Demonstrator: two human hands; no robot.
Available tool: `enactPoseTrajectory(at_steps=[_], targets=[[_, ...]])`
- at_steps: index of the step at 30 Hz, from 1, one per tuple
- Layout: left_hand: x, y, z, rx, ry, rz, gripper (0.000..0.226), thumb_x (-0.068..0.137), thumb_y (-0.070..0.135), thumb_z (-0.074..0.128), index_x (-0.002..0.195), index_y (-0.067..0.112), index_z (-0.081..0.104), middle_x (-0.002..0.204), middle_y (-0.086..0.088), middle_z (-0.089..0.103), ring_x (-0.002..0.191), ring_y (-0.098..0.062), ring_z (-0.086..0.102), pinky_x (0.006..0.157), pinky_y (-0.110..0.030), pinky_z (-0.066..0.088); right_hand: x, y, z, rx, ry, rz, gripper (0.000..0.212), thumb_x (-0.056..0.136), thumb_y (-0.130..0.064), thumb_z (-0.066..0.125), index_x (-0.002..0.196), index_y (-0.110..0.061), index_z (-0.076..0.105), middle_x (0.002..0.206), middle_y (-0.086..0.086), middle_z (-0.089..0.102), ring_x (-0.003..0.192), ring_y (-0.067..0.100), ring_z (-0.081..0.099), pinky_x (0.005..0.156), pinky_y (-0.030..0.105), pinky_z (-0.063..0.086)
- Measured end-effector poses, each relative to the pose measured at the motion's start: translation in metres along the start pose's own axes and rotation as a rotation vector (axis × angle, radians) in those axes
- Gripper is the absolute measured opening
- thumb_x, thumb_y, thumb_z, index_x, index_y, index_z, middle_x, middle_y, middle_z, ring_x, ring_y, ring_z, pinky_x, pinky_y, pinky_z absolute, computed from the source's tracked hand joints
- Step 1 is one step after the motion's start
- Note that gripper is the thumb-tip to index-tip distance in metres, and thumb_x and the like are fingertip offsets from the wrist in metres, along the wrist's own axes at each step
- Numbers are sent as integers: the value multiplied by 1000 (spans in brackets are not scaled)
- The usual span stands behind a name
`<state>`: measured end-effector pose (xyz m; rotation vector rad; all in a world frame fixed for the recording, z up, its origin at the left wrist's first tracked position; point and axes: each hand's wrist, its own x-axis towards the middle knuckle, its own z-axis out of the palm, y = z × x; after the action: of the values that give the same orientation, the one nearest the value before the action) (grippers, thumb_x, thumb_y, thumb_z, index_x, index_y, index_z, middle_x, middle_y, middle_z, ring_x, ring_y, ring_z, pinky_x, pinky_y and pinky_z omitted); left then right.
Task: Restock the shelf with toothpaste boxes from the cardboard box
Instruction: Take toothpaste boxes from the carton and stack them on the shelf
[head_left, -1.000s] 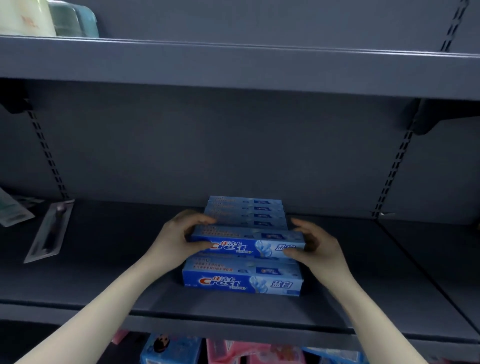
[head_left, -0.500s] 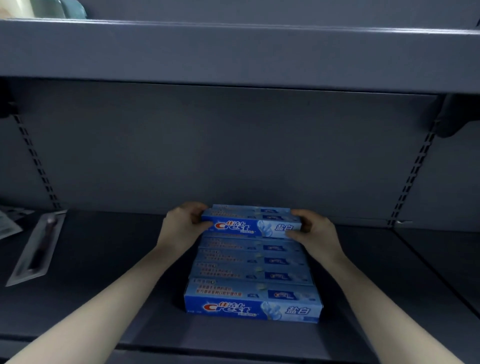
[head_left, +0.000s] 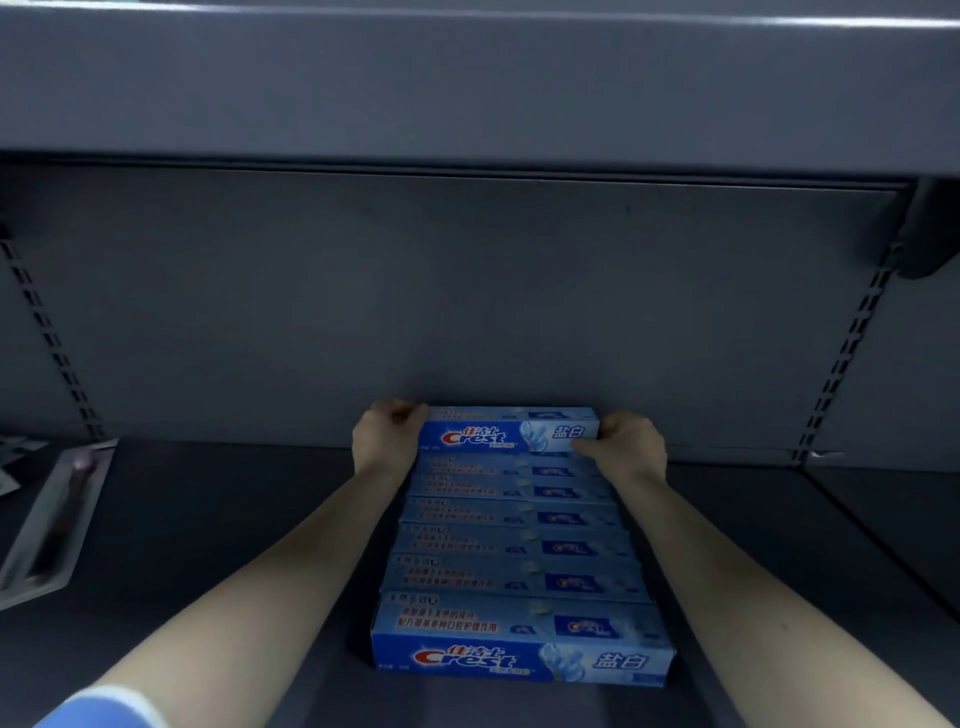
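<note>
Grey metal shelf (head_left: 218, 519) fills the frame under another board across the top. At lower centre a row of blue toothpaste boxes (head_left: 514, 545) already runs from the front edge toward the back wall, lying flat, long sides touching. Both hands hold one more box (head_left: 511, 434) at centre frame, raised at the row's far end: left hand (head_left: 387, 441) grips its left end, right hand (head_left: 626, 447) its right. Restocking looks well underway; the cardboard box is out of view, so what remains is unknown.

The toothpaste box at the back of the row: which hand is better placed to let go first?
Probably the right hand. It holds only the end of the held box, low on its front. The left hand has its fingers curled over the top edge and can steady it.
</note>
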<state>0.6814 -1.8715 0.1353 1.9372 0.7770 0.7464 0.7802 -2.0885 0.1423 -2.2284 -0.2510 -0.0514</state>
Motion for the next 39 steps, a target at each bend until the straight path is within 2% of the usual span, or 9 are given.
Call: enactPoseTrajectory(at_steps=[2,4,7,13,25,29,32,34,39], targets=[[1,0,3,-26,8,-11,27,91,30,56,102,8,67,92,-3,65,80,-15,58,57,-22,39,2,-1,-2,-23,-3,14,18,78,-19,72,73,-6,60,68,0,56,60,11,49,44,19,30],[2,-2,6,-79,12,-23,27,91,30,56,106,9,65,100,-5,67,86,-17,60,68,-24,42,5,-2,0,-38,-2,26,20,78,-17,70,68,-7,56,61,-2,53,54,7,46,42,19,29],[3,-1,10,-104,21,-24,29,93,30,54,111,9,62,108,-6,65,91,-15,56,75,-26,42,7,0,7,-27,13,36,16,79,-17,67,76,-5,57,69,3,57,59,12,49,43,20,29],[10,3,20,-86,5,-21,29,96,27,47,117,11,60,114,-8,62,91,-14,51,74,-26,39,11,3,14,-12,55,75,22,84,-24,63,90,-5,54,83,6,58,75,20,55,44,20,26],[14,1,28,21,-3,-97,40,97,39,42,101,4,62,102,-12,64,81,-21,52,70,-30,41,9,5,17,-152,94,29,22,91,-24,55,95,-3,60,96,11,65,77,21,55,58,25,38],[12,2,26,-13,-23,-132,40,97,40,41,102,6,60,101,-11,62,93,-27,58,74,-32,44,10,4,13,-127,61,45,22,94,-19,47,93,-2,60,95,13,64,76,21,53,59,25,38],[10,2,24,-80,-59,-136,34,96,37,42,93,6,57,94,-8,61,94,-29,60,74,-33,45,6,8,13,-94,-13,66,26,94,-22,44,99,-3,61,99,12,64,79,22,55,59,25,39],[5,2,22,-88,-78,-118,40,92,41,47,103,4,57,103,-9,64,96,-29,60,73,-32,45,2,11,13,-67,-60,90,33,94,-29,45,109,-4,59,108,13,63,86,24,57,63,26,40],[-13,4,13,101,-73,-28,71,75,61,51,124,10,50,123,-12,54,117,-32,48,92,-48,45,-15,21,1,-5,-125,72,50,93,-42,46,131,-9,47,124,10,57,103,24,56,74,28,41]])
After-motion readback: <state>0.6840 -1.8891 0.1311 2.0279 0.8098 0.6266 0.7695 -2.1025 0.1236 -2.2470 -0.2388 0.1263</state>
